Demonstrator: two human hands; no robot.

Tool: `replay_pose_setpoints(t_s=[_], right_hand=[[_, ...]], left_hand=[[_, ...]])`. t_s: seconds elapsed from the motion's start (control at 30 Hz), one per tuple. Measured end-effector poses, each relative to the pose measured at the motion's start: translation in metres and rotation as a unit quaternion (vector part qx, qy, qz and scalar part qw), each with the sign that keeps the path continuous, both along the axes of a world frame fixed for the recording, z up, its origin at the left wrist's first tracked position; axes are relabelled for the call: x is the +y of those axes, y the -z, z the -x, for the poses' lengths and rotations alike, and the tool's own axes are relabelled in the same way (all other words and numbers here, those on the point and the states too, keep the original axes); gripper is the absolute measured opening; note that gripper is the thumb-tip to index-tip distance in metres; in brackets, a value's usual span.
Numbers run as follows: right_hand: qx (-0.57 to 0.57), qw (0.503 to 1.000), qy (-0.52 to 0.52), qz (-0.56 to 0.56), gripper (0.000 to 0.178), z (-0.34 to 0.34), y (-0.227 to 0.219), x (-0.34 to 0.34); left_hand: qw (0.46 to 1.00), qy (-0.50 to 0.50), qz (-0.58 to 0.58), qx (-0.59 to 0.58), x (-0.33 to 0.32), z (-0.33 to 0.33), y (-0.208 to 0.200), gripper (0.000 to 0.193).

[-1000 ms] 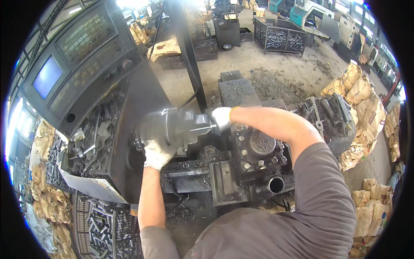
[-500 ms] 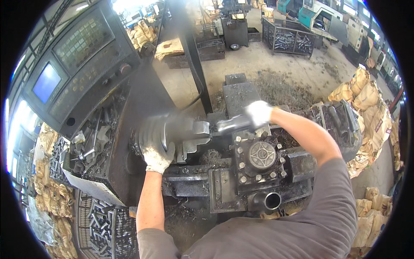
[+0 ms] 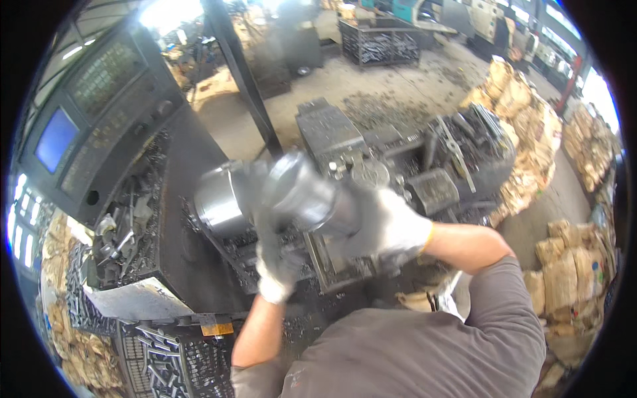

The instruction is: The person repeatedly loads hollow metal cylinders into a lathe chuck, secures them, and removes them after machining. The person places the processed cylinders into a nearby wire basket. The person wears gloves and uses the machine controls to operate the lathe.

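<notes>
The right hand (image 3: pixel 385 225), in a white glove with a dark palm, grasps the near end of a shiny metal cylinder (image 3: pixel 302 196); the cylinder is raised between both hands, above the machine's dark bed. The left hand (image 3: pixel 273 242), gloved too, is up against its left side, but blur hides whether those fingers close on it. Just left of the grip is a bright round chuck (image 3: pixel 222 205); just beyond, a chip-strewn block (image 3: pixel 328 129). Farther left, a tray (image 3: pixel 142 298) holds loose metal pieces and tools, below a control panel (image 3: pixel 99 123) with a lit blue screen. Below and left of the grip, a mesh crate (image 3: pixel 133 358) is filled with short metal bars, cut off by the lower edge. Well beyond the hands, over a concrete floor (image 3: pixel 424 86) scattered with shavings, a dark wire bin (image 3: pixel 381 43) holds metal parts. Right of the grip are piled brown sacks (image 3: pixel 531 146), contents hidden. The cylinder's far details are smeared, and the background machinery is hard to make out
</notes>
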State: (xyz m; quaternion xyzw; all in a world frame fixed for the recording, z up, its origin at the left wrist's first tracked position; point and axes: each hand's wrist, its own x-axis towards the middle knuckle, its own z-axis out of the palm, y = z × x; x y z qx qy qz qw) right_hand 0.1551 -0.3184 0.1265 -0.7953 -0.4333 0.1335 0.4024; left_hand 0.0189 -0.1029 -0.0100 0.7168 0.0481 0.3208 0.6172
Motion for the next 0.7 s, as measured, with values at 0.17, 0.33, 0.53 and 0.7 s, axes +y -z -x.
replay_pose_setpoints(t_s=[0.17, 0.33, 0.53, 0.7], right_hand=[[0.482, 0.875, -0.029, -0.026, 0.069, 0.067, 0.147, -0.005], [0.430, 0.896, -0.020, 0.109, 0.058, 0.089, 0.259, -0.031], [0.322, 0.920, 0.034, 0.221, 0.041, 0.071, 0.219, -0.093], [0.275, 0.904, 0.099, 0.311, 0.034, 0.074, 0.219, -0.346]], left_hand=[[0.863, 0.033, 0.477, 0.161, -0.066, 0.028, 0.025, 0.060], [0.861, -0.002, 0.451, 0.234, -0.077, 0.020, 0.100, 0.060], [0.752, 0.133, 0.631, 0.134, -0.062, 0.030, 0.125, 0.048], [0.784, 0.086, 0.590, 0.174, -0.035, 0.051, 0.146, 0.042]])
